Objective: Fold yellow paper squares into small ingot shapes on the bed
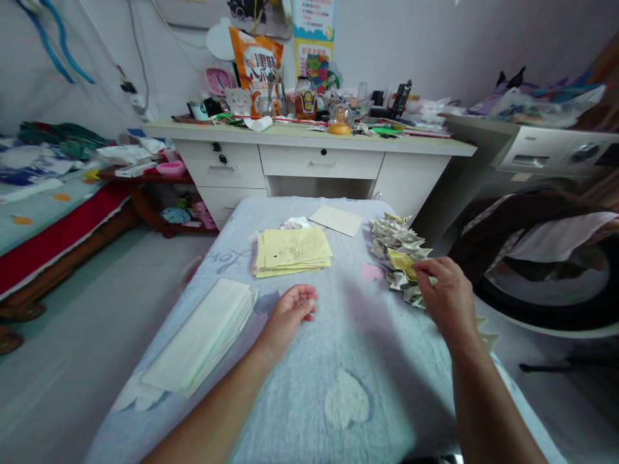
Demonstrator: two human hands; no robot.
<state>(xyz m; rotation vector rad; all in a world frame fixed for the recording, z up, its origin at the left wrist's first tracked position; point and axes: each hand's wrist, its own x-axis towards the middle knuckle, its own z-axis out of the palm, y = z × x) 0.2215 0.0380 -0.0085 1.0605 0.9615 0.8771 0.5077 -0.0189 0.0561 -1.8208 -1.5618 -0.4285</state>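
Observation:
My right hand (449,293) is over the right side of the cloth-covered table, thumb and fingers pinched on a yellow folded paper piece (401,261). This piece is at the pile of grey-white folded paper pieces (394,235), several of them pointed and stacked close together; part of the pile is behind my hand. My left hand (293,309) hovers near the middle with its fingers loosely curled and nothing visible in them. Just beyond it lies a stack of yellow paper sheets (293,248). To its left is a long stack of pale paper (206,338).
A cream sheet (337,220) and crumpled white tissue (294,223) lie at the table's far end. Behind stands a white desk (319,158) crowded with a jar (306,100) and an orange bag (256,64). A washing machine (546,151) is on the right, a bed (62,219) on the left.

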